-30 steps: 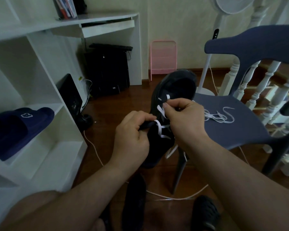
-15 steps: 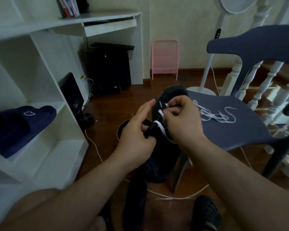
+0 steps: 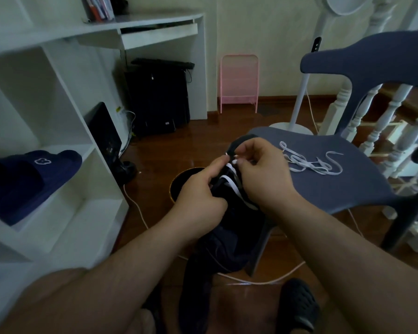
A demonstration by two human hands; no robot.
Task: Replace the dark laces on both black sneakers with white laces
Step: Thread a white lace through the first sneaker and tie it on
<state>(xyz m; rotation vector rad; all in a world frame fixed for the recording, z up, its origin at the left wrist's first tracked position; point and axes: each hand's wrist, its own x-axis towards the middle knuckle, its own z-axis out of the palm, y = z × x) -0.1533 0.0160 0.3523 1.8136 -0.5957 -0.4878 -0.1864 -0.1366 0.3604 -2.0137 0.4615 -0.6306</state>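
The left hand (image 3: 198, 196) grips the shoe (image 3: 229, 227). The right hand (image 3: 263, 174), at 3 o'clock, pinches the white lace (image 3: 231, 182). It looks soft and floppy; hold its stiff tip.

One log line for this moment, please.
step: threading white lace | black sneaker: gripped by left hand | right hand: pinching lace | spare lace: on chair

- The room is dim, with soft, even light and no hard shadows.
- The floor (image 3: 198, 131) carries a dull sheen and faint reflections.
- The sneaker (image 3: 229, 227) is so dark that its detail is lost; the white lace (image 3: 229, 180) stands out.
- The shelf (image 3: 46, 112) bows and smears at the left edge.
- The forearms at the bottom look stretched and soft.
- The chair (image 3: 372, 59) back curves with wide-angle distortion.
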